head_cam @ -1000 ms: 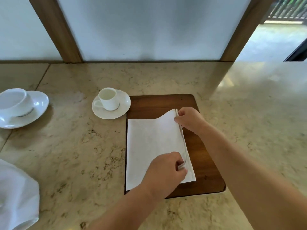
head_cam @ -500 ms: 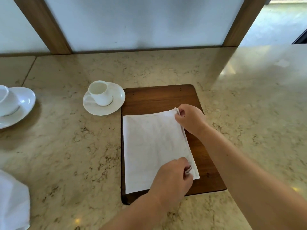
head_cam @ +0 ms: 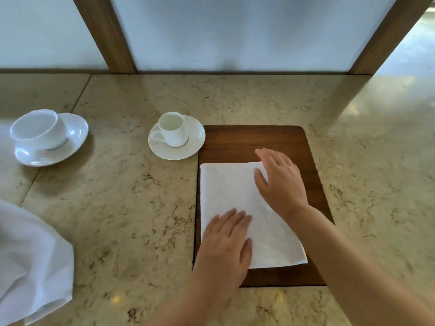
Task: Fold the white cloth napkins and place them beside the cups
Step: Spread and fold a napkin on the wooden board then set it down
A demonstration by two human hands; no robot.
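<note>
From the head camera, a polished beige stone counter [head_cam: 131, 208] with dark veining is filling the lower part of the view, a seam running across it at the far left. Behind it, frosted white panels [head_cam: 235, 31] are standing between slanted wooden posts [head_cam: 106, 34], and daylight is reflecting off the stone at the right. No brand, label or writing is showing anywhere.

A dark wooden board [head_cam: 259, 140] is lying on the counter, and a folded white napkin [head_cam: 226, 191] is lying flat on it, its left edge running along the board's left edge. The left hand [head_cam: 226, 243] is resting palm down on the napkin's near left part, fingers straight and together, gripping nothing. The right hand [head_cam: 280, 182] is lying flat over the napkin's far right corner, fingers extended and reaching onto the board, also gripping nothing.

A small white cup [head_cam: 171, 129] is standing on a saucer [head_cam: 195, 147] just beside the board's far left corner. Well to the left, a larger cup [head_cam: 40, 129] is sitting on its own saucer [head_cam: 75, 135]. A loose white cloth [head_cam: 30, 267] is lying bunched at the near left edge.
</note>
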